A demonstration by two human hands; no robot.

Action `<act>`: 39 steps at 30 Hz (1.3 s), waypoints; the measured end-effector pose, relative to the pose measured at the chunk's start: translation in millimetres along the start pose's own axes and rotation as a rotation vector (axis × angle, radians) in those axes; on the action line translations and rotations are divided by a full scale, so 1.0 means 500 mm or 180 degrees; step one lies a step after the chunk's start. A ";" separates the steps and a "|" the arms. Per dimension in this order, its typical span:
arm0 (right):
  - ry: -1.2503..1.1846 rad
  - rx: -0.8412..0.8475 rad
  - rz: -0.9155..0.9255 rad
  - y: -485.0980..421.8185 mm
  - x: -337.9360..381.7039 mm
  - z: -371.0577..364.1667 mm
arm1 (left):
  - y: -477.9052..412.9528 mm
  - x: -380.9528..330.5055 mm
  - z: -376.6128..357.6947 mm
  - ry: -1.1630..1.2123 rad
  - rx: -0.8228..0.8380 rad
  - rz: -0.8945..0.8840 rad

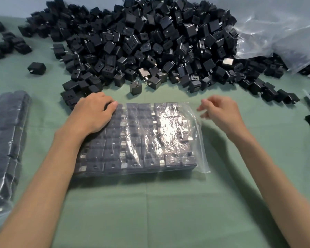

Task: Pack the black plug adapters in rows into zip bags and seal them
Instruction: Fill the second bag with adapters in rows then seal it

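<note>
- The left hand (93,113) lies palm down on the upper left corner of the filled zip bag (141,138). Its fingers are spread slightly and rest flat on the plastic, with the forearm coming in from the lower left of the frame.
- The right hand (220,113) is held just off the bag's upper right corner, with the wrist raised and the fingers loosely curled towards the plastic edge. The fingertips are blurred, so it cannot be told whether they pinch the edge, touch it or hang clear of it.
- The zip bag lies flat on the green tabletop (150,212) in the centre of the frame. Black plug adapters are packed inside it in straight rows, with metal prongs showing between them.
- Glare on the plastic right of centre washes out several adapters there, and the left hand hides the rows in its corner.
- A strip of spare plastic runs down the bag's right side. It cannot be made out whether the zip is closed.
- A big heap of loose adapters (150,42) fills the upper middle of the frame, and its far edge is cut off at the top.
- A single adapter (36,68) sits apart at the upper left.
- Another packed bag (5,140) lies at the left edge, cut off and blurred.
- Crumpled clear plastic bags (279,29) lie at the upper right, partly covering more adapters.
</note>
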State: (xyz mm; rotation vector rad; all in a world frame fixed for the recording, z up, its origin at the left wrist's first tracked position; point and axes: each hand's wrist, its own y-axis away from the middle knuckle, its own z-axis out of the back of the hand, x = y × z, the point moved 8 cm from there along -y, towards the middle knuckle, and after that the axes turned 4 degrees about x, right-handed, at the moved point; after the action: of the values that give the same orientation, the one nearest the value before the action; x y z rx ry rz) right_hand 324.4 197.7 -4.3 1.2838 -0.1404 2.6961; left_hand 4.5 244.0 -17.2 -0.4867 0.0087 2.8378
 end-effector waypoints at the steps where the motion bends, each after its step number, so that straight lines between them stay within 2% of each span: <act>1: 0.0165 -0.0189 0.0191 -0.024 0.007 0.015 | 0.000 0.000 0.000 -0.0003 0.0004 0.0012; 4: 0.0834 -0.0358 0.0589 -0.097 0.017 0.022 | 0.000 -0.002 0.000 -0.0034 0.0015 0.0030; 9: 0.1734 0.0023 0.0598 -0.161 -0.009 -0.048 | 0.001 -0.004 0.002 -0.0069 -0.0020 0.0037; 12: 0.1981 -0.0275 0.0658 -0.161 -0.008 -0.063 | 0.001 -0.007 0.002 -0.0068 -0.0036 0.0028; 15: 0.2142 -0.0351 0.0660 -0.150 -0.007 -0.072 | 0.003 -0.005 0.003 -0.0068 -0.0038 0.0037; 19: 0.1483 -0.0271 0.0630 -0.111 -0.013 -0.052 | 0.003 -0.008 0.004 -0.0074 -0.0049 0.0027; 25: 0.0724 0.0663 0.0502 -0.008 -0.037 -0.034 | 0.002 -0.008 0.005 -0.0075 -0.0078 0.0025; 30: 0.0241 0.0806 0.0586 0.055 -0.027 -0.045 | 0.003 -0.009 0.005 -0.0078 -0.0081 0.0030; 35: -0.0637 0.1290 0.0356 0.076 -0.021 -0.070 | 0.003 -0.009 0.004 -0.0087 -0.0072 0.0041; 39: -0.1340 0.1352 0.0387 0.081 -0.015 -0.079 | 0.003 -0.008 0.005 -0.0097 -0.0076 0.0046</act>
State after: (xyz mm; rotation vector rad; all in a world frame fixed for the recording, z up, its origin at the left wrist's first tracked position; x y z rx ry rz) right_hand 291.8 163.1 -35.8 2.0141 0.3377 2.5958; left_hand 7.0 241.6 -13.6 -0.4503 -0.0275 2.8621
